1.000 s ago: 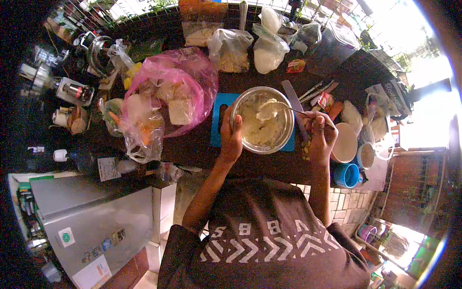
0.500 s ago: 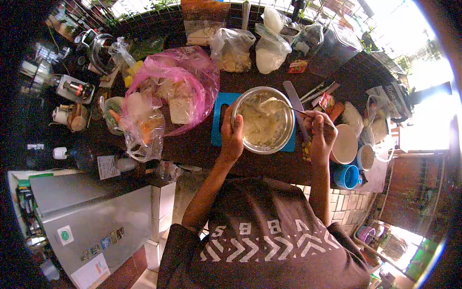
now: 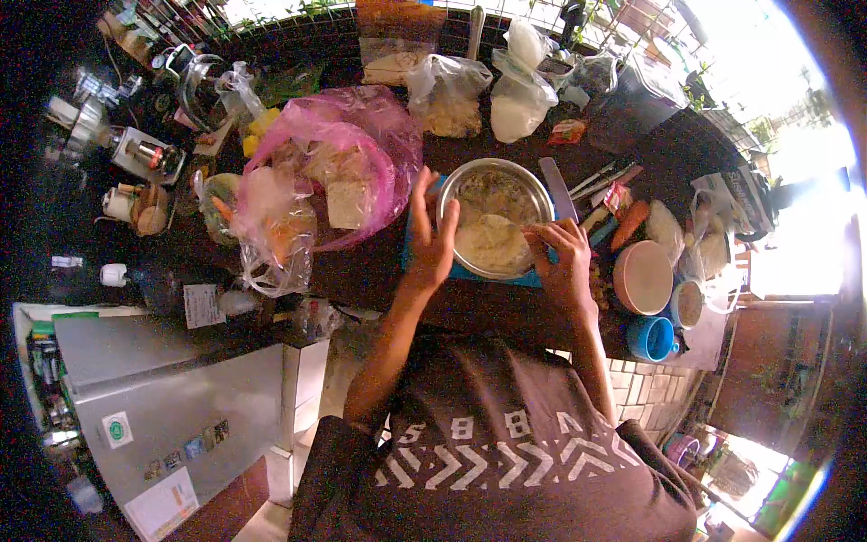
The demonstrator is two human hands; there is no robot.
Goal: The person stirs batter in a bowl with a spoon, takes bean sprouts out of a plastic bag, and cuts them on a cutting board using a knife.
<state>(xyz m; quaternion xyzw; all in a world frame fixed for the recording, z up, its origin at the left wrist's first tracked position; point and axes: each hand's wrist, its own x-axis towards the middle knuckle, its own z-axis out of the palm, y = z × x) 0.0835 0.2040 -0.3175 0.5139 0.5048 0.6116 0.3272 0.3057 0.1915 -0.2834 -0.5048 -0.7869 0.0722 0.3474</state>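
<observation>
A metal bowl [image 3: 452, 185] stands on the blue cutting board [image 3: 533, 280] with pale, thick batter [image 3: 492, 244] in it. My left hand [image 3: 433, 239] is at the bowl's left side, fingers stretched and apart, its thumb by the rim. I cannot tell whether it touches the metal. At the right rim, my right hand [image 3: 564, 262] is closed in a pinch round the spoon handle. The spoon's head is down in the batter, mostly hidden.
A pink plastic bag [image 3: 397, 163] holding tofu-like blocks [image 3: 348, 205] sits to the left. Rightward are a knife [image 3: 558, 188], a carrot [image 3: 629, 224], a pinkish bowl [image 3: 643, 275] and a blue mug [image 3: 650, 338]. Clear bags [image 3: 522, 104] line the back.
My right hand has moved left and down to the rim, lowering the spoon from above the bowl into the batter. My left hand's fingers have opened away from the bowl's side.
</observation>
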